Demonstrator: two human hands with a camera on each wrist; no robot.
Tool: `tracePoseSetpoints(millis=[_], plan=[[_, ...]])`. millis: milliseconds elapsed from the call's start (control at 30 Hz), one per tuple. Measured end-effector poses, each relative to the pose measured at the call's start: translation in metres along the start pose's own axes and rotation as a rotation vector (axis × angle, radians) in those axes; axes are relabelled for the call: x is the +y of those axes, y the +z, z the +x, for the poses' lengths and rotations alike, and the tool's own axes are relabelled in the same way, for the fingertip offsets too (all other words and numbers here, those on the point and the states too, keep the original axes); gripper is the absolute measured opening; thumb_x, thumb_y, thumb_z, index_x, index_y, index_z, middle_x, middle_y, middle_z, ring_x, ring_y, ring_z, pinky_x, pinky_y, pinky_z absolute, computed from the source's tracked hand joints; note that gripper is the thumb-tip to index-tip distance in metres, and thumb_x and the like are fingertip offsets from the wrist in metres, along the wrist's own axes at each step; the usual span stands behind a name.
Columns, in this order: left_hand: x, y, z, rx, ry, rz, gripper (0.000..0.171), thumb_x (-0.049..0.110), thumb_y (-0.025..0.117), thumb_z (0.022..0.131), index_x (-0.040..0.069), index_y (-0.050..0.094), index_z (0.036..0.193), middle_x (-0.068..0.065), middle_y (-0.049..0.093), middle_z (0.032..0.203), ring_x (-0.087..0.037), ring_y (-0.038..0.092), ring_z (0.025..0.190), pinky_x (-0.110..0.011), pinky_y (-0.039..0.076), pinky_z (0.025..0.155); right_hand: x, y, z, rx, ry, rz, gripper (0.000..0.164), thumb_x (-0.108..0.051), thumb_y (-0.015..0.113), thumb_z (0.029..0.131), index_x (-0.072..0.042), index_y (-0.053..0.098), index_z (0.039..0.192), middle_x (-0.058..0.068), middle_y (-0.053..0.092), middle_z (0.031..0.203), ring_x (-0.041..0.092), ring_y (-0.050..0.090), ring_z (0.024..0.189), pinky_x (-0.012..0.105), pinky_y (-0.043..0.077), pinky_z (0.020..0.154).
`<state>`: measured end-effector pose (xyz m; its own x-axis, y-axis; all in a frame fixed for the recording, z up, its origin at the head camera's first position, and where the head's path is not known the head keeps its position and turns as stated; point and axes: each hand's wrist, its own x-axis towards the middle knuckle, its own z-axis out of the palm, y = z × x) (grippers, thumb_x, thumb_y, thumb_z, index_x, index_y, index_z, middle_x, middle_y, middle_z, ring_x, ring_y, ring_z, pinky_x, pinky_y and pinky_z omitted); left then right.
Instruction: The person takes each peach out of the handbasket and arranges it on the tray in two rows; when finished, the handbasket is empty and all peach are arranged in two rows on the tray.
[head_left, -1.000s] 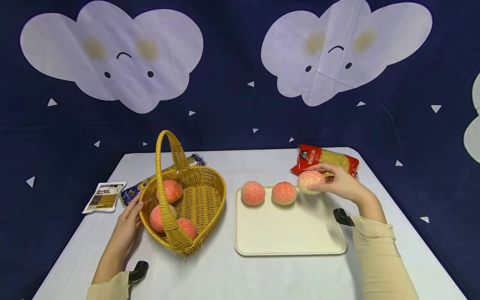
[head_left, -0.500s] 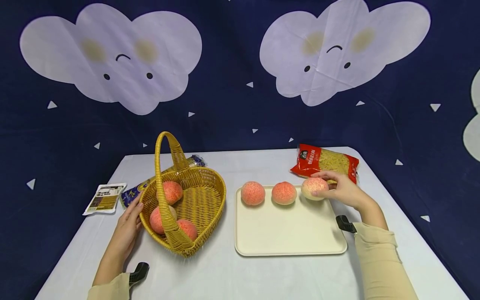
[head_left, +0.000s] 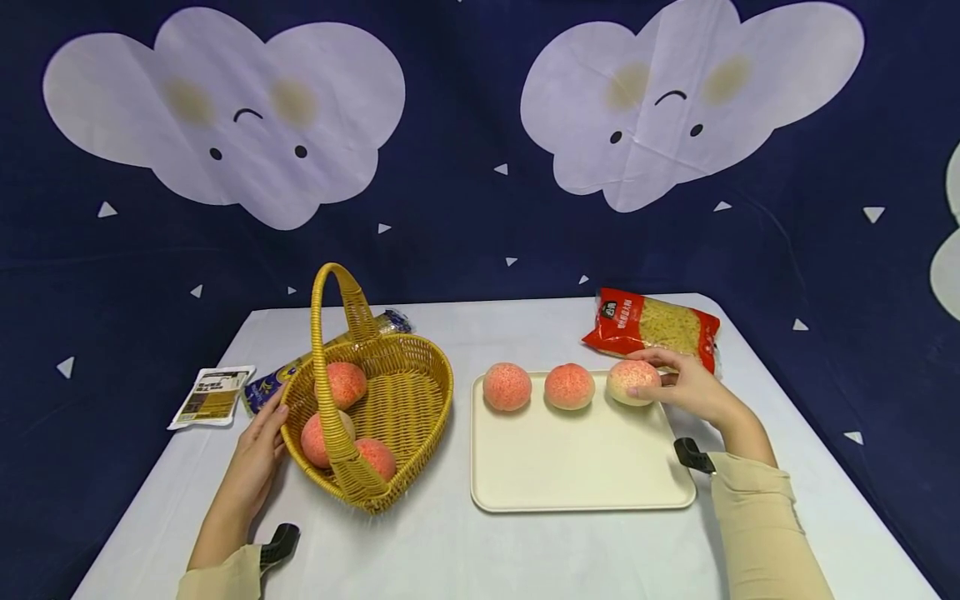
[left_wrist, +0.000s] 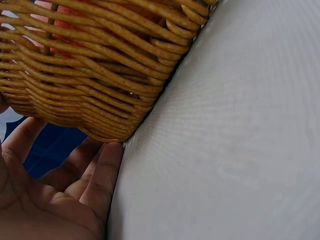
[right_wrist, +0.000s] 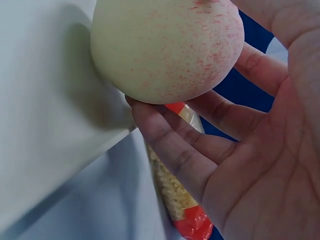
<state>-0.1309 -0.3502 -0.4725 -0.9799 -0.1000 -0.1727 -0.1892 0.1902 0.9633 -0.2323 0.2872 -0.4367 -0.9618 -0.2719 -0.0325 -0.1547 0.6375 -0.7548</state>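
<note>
My right hand point(head_left: 693, 389) grips a pale peach point(head_left: 632, 382) blushed pink, at the far right corner of the cream tray point(head_left: 577, 467). In the right wrist view, fingers curl round the peach point(right_wrist: 165, 50) close over the tray surface, its shadow beside it. Two pinker peaches, a left one point(head_left: 507, 387) and a middle one point(head_left: 568, 387), sit in line along the tray's far edge. My left hand point(head_left: 251, 458) rests against the left side of a heart-shaped wicker basket point(head_left: 405, 417), fingers loosely extended along its outer wall. Three peaches lie inside, one point(head_left: 346, 384) toward the back.
A red pasta bag point(head_left: 660, 325) lies behind the tray's right corner. Behind the basket is a blue pasta packet point(head_left: 273, 382), partly hidden, with a flat white food pack point(head_left: 213, 396) to its left. The basket's tall handle point(head_left: 322, 333) arches upward.
My right hand has moved slightly right and toward me, lowering the peach into line with the other two on the tray. The left hand and the basket stay put.
</note>
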Motion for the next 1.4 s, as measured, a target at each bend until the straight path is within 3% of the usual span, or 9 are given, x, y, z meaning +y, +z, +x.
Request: tracePoseSetpoints(millis=[400,633,900,1400], plan=[[-0.003,-0.0007,0.0032,-0.001,-0.009,-0.006,0.068,0.057,0.033,0.115,0.034,0.007,0.174,-0.008,0.004,0.183,-0.041,0.015,0.167,-0.051,0.019,0.132,0.0046,0.0051,0.0007,0.018,-0.01,0.026,0.062,-0.03,0.086,0.093,-0.008,0.062,0.147,0.021,0.066,0.143,0.031,0.071,0.114,0.019,0.057,0.089],[-0.0019,-0.0006,0.0018,0.0,-0.011,0.0,0.069,0.057,0.034,0.115,0.034,0.007,0.174,-0.008,0.005,0.183,-0.041,0.017,0.166,-0.039,0.026,0.131,0.0057,0.0064,0.0018,0.027,-0.009,0.019,0.063,-0.031,0.086,0.093,-0.008,0.062,0.147,0.02,0.069,0.137,0.029,0.068,0.112,0.023,0.057,0.086],[-0.0019,-0.0008,0.001,0.001,-0.005,-0.002,0.068,0.056,0.034,0.115,0.034,0.008,0.174,-0.01,0.006,0.183,-0.041,0.018,0.165,-0.024,0.033,0.125,0.0038,0.0085,0.0035,0.004,-0.03,0.032,0.066,-0.028,0.084,0.095,-0.005,0.057,0.151,0.024,0.064,0.144,0.038,0.069,0.121,0.019,0.056,0.09],[0.0001,-0.0003,-0.0001,-0.003,-0.005,-0.008,0.069,0.057,0.034,0.115,0.034,0.008,0.174,-0.008,0.005,0.183,-0.041,0.017,0.166,-0.03,0.029,0.129,0.0049,0.0069,0.0015,0.007,-0.006,0.025,0.067,-0.032,0.084,0.096,-0.007,0.056,0.152,0.024,0.065,0.142,0.039,0.069,0.121,0.025,0.057,0.09]])
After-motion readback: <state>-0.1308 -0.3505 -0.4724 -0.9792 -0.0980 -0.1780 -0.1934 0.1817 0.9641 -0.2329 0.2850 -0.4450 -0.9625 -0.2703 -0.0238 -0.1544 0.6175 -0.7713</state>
